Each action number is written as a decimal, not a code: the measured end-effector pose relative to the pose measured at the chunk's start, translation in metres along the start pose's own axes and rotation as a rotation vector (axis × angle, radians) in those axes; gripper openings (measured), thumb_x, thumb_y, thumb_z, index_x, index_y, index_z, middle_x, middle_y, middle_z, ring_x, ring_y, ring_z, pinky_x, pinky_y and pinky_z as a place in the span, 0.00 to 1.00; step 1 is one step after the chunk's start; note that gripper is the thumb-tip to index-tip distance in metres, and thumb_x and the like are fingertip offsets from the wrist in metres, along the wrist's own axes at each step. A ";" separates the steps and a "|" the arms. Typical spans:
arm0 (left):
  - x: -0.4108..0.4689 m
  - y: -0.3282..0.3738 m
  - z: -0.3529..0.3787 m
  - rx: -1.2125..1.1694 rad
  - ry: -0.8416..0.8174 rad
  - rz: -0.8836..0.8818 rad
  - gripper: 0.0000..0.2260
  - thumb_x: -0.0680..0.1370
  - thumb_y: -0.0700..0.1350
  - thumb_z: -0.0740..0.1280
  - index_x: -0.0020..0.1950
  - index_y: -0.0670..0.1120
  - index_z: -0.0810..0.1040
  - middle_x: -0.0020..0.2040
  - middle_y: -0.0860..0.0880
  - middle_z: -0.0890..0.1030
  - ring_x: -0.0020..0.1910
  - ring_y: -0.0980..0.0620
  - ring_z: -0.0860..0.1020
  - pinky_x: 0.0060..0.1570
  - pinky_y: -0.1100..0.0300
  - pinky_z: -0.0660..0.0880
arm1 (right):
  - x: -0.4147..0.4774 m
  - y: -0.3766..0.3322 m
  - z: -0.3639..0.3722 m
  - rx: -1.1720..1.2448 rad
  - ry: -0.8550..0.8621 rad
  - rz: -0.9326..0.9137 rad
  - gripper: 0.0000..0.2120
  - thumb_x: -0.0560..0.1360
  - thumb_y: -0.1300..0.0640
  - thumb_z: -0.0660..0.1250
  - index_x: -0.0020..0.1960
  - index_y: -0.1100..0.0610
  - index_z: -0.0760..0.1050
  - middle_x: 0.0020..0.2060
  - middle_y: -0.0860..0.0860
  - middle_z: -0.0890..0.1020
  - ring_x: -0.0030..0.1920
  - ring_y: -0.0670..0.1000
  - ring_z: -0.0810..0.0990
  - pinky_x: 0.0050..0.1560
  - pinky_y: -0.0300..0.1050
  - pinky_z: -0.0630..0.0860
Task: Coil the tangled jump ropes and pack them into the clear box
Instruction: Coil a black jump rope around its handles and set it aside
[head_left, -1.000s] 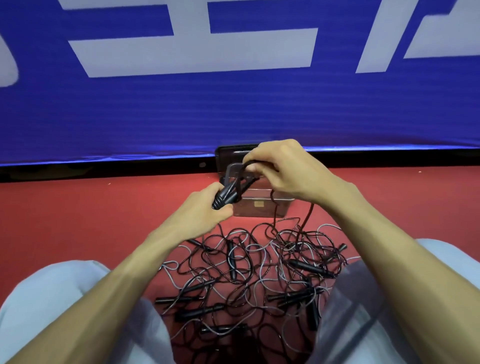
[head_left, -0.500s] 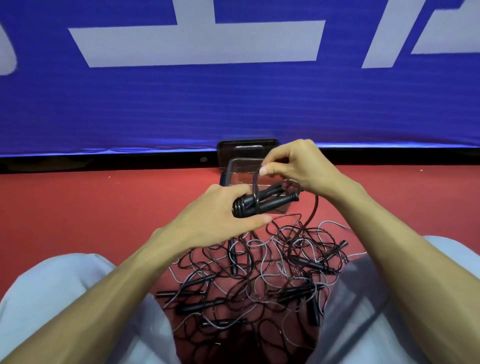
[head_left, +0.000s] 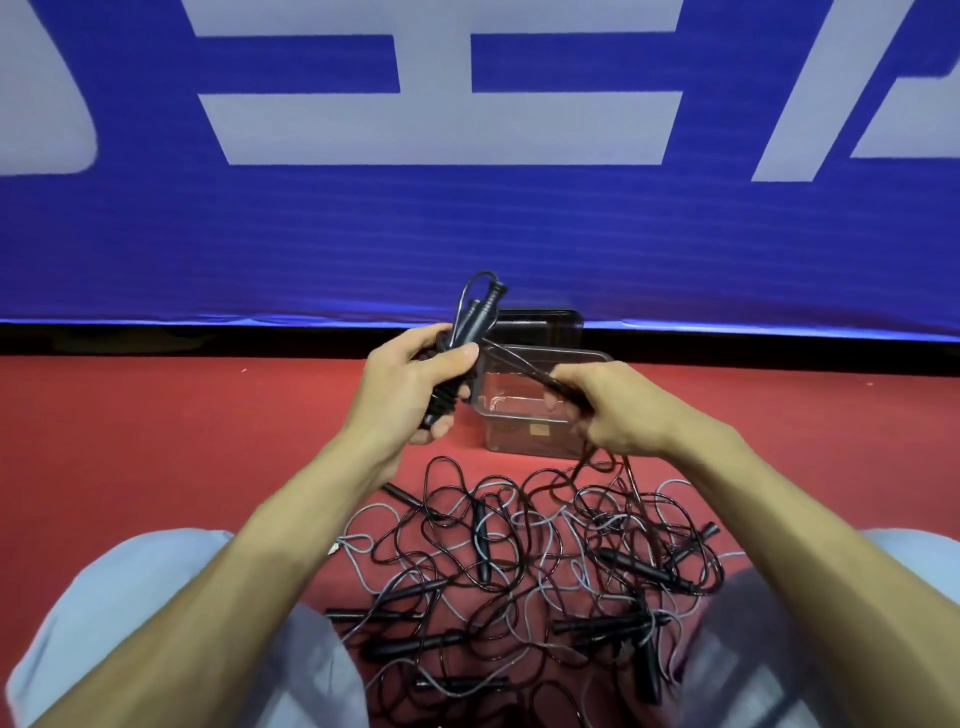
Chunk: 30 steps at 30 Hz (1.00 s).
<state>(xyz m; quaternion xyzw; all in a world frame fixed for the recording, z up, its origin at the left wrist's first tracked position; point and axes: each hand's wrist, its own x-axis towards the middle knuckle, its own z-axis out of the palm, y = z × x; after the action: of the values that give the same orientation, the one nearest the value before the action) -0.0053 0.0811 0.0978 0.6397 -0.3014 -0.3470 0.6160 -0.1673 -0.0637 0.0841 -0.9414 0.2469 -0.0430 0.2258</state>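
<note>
My left hand (head_left: 410, 387) grips a pair of black jump rope handles (head_left: 467, 327), held upright with their tips above my fingers. A black cord (head_left: 519, 362) runs taut from them to my right hand (head_left: 605, 408), which pinches it over the clear box (head_left: 540, 434). The box stands open on the red floor just behind my hands. From my right hand the cord drops into a tangled pile of black and grey jump ropes (head_left: 524, 561) lying between my knees, with several black handles mixed in.
A dark lid (head_left: 540, 325) leans behind the box against the foot of a blue banner wall (head_left: 467, 234). Red floor (head_left: 156, 441) stretches left and right. My knees in light trousers (head_left: 156, 623) flank the pile.
My left hand turned the handles from lying sideways to upright and lifted them left. My right hand dropped from above the box to its near side, pulling the cord taut.
</note>
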 end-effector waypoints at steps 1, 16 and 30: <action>0.003 -0.001 -0.003 0.021 0.023 -0.001 0.06 0.76 0.46 0.71 0.53 0.49 0.80 0.33 0.47 0.78 0.22 0.51 0.69 0.22 0.67 0.58 | 0.000 0.004 0.000 -0.024 -0.025 0.042 0.09 0.71 0.68 0.65 0.45 0.54 0.74 0.35 0.44 0.78 0.39 0.49 0.80 0.41 0.42 0.74; 0.011 -0.008 -0.025 0.942 0.098 0.249 0.14 0.70 0.44 0.74 0.49 0.52 0.70 0.35 0.54 0.76 0.36 0.50 0.75 0.37 0.55 0.70 | -0.014 -0.016 -0.019 0.175 -0.100 -0.185 0.12 0.80 0.59 0.63 0.43 0.43 0.71 0.31 0.33 0.77 0.35 0.35 0.75 0.38 0.30 0.66; -0.012 -0.010 0.009 1.057 -0.439 0.346 0.22 0.61 0.73 0.70 0.43 0.59 0.74 0.33 0.53 0.76 0.34 0.54 0.74 0.34 0.57 0.69 | -0.014 -0.020 -0.028 0.489 0.243 -0.145 0.07 0.79 0.61 0.64 0.44 0.56 0.79 0.25 0.44 0.75 0.25 0.42 0.74 0.27 0.29 0.67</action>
<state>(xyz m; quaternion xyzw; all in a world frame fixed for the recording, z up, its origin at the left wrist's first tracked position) -0.0203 0.0865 0.0892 0.7144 -0.6534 -0.1688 0.1850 -0.1765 -0.0526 0.1186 -0.8621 0.1864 -0.2299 0.4114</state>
